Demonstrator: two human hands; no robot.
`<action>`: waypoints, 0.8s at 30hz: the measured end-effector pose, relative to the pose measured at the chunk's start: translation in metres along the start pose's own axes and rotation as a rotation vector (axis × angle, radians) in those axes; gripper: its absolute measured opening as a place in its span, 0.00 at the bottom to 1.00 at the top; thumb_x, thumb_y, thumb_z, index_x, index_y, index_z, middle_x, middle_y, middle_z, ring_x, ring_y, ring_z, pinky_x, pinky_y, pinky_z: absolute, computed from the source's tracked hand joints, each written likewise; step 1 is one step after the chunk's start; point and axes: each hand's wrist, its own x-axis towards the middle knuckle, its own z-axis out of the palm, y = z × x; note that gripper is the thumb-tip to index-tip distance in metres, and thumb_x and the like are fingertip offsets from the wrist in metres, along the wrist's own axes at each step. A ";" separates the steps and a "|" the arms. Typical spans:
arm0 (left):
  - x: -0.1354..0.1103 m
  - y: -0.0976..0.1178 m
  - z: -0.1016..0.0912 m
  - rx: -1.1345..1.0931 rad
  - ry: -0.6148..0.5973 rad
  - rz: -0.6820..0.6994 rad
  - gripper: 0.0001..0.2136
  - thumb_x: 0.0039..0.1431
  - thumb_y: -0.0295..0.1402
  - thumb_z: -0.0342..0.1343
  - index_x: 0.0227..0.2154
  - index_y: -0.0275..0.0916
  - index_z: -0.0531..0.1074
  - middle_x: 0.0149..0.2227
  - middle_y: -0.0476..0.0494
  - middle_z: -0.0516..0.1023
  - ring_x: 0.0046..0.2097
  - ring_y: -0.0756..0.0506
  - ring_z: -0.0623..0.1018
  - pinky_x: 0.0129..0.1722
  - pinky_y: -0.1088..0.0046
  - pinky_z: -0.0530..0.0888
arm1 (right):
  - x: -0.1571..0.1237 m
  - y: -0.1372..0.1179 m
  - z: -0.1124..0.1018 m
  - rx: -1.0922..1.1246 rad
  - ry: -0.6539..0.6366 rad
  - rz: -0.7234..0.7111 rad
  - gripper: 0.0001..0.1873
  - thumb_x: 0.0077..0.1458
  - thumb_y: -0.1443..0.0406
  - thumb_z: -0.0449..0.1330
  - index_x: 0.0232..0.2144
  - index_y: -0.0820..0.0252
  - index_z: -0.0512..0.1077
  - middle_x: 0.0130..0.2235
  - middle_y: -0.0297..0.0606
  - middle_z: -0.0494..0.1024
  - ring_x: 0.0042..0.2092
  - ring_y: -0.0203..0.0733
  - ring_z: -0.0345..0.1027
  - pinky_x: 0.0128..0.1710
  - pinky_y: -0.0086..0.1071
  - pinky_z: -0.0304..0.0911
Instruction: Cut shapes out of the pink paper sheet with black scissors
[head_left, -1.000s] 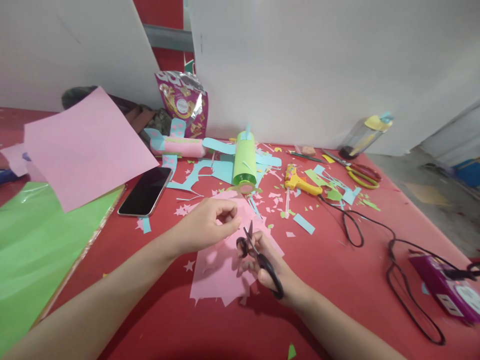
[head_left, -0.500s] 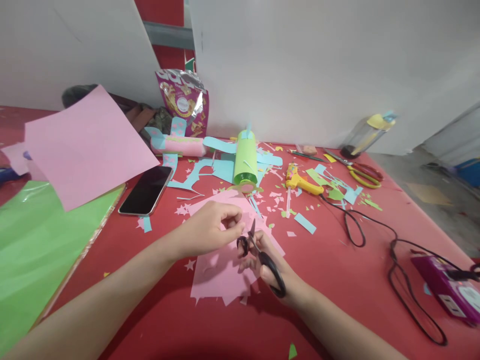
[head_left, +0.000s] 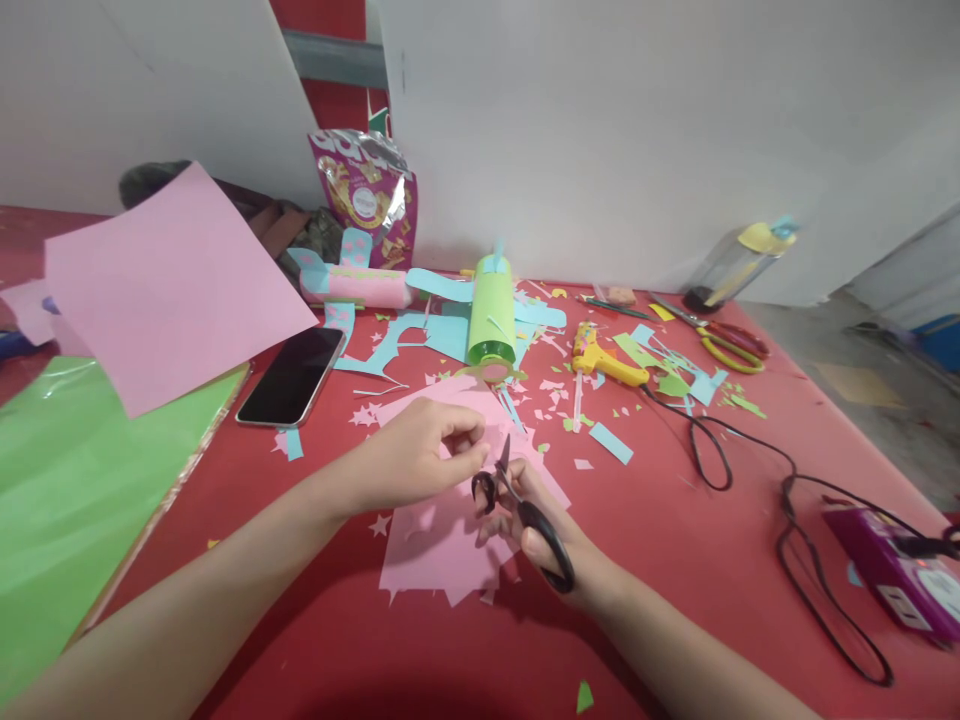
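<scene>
My right hand [head_left: 551, 545] grips black-handled scissors [head_left: 525, 510], blades pointing up and away. My left hand [head_left: 416, 455] is closed in a pinch just left of the blades, holding a small pink paper scrap that is mostly hidden by the fingers. Both hands hover over a cut-up pink paper sheet [head_left: 442, 545] lying on the red table [head_left: 660, 560]. Pink and blue paper scraps are scattered around it.
A black phone [head_left: 292, 378] lies left of the hands. Large pink [head_left: 169, 290] and green [head_left: 67, 490] sheets lie far left. Behind stand a green paper tube [head_left: 491, 312], a pink tube [head_left: 360, 287] and a snack bag [head_left: 367, 195]. A yellow glue gun [head_left: 600, 360], its black cord [head_left: 750, 470], other scissors [head_left: 724, 345] and a purple power strip [head_left: 896, 575] lie right.
My left hand edged right and closer to the scissor blades. The right hand shifted slightly with the scissors. The view tilted a little.
</scene>
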 end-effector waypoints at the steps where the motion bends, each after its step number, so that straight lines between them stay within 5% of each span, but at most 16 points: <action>1: 0.000 0.000 0.000 0.011 -0.005 0.001 0.12 0.50 0.30 0.45 0.15 0.36 0.53 0.16 0.54 0.55 0.22 0.54 0.56 0.21 0.79 0.56 | 0.000 -0.002 0.001 -0.003 -0.004 -0.012 0.22 0.41 0.50 0.58 0.32 0.55 0.54 0.35 0.34 0.59 0.30 0.32 0.54 0.27 0.27 0.53; 24: -0.001 0.000 0.001 0.036 0.013 0.008 0.12 0.52 0.31 0.43 0.15 0.36 0.56 0.17 0.54 0.57 0.22 0.54 0.58 0.22 0.80 0.57 | 0.000 -0.009 0.004 0.027 -0.002 0.030 0.22 0.42 0.50 0.58 0.31 0.55 0.53 0.33 0.33 0.59 0.32 0.34 0.56 0.32 0.31 0.55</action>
